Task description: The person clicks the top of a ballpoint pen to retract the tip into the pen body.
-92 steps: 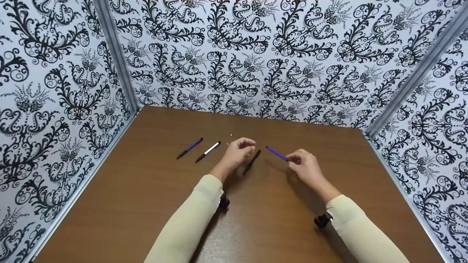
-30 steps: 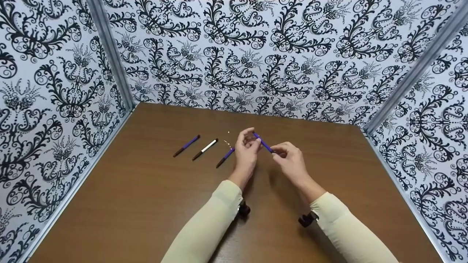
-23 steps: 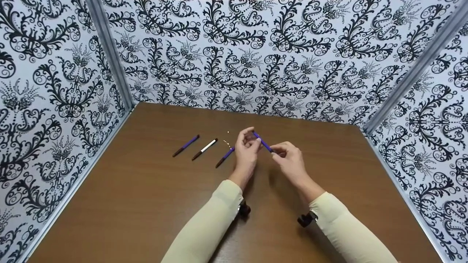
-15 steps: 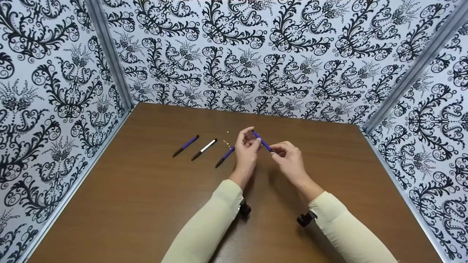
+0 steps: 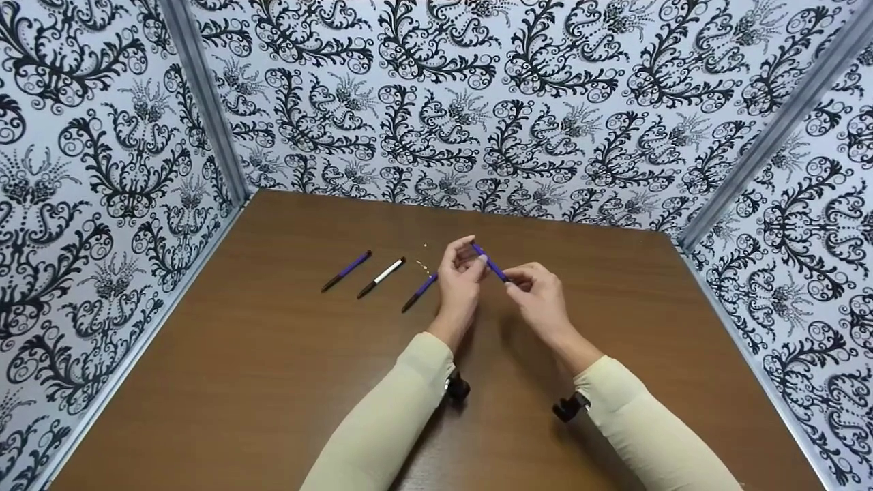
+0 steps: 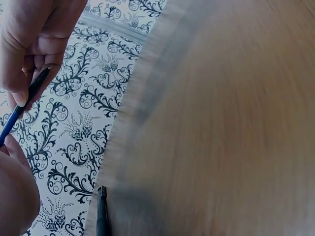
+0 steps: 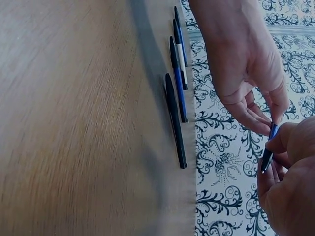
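Note:
Both hands hold one blue ballpoint pen with a black grip above the table. My left hand [image 5: 461, 283] pinches the pen [image 5: 496, 269] along its blue barrel, while my right hand [image 5: 543, 299] pinches its black tip end. In the right wrist view the pen's dark point [image 7: 267, 161] shows between the right fingers. On the table, left of the hands, lie a blue pen [image 5: 347, 271], a white pen [image 5: 382, 277] and another blue pen [image 5: 419, 293], all with black grips. A black pen [image 7: 175, 123] lies beside them in the right wrist view; the left hand hides it in the head view.
The brown wooden table [image 5: 327, 382] has patterned black-and-white walls [image 5: 436, 116] at its back and sides. Metal corner posts [image 5: 211, 102] join the walls. Small bright specks [image 5: 423, 266] show on the table left of the left hand.
Three seconds ago the right hand alone held the blue pen, apart from the left hand. Since then the left hand has moved right and taken its other end. Over the last second both stay nearly still.

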The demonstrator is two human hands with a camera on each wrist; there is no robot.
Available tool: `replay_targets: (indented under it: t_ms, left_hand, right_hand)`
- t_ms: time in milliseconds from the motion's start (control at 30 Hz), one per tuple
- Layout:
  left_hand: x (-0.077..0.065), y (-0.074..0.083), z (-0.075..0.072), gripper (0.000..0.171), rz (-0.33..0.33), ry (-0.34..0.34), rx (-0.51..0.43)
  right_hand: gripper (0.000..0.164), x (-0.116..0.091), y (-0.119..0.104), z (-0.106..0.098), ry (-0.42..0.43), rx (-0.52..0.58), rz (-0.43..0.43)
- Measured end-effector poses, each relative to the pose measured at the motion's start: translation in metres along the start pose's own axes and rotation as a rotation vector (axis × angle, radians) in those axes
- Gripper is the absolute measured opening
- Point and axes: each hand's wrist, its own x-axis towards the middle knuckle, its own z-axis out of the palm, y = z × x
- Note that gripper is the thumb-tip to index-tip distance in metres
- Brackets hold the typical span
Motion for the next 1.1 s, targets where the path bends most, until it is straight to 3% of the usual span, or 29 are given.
replay_targets:
  t_ms: [1100]
  left_hand:
    - [0.0036,0.0006,-0.0003,0.05,-0.021,-0.037,0.004]
  right_hand:
    - [0.021,0.0018,0.0052,0.0003,0.009,0.026,-0.003]
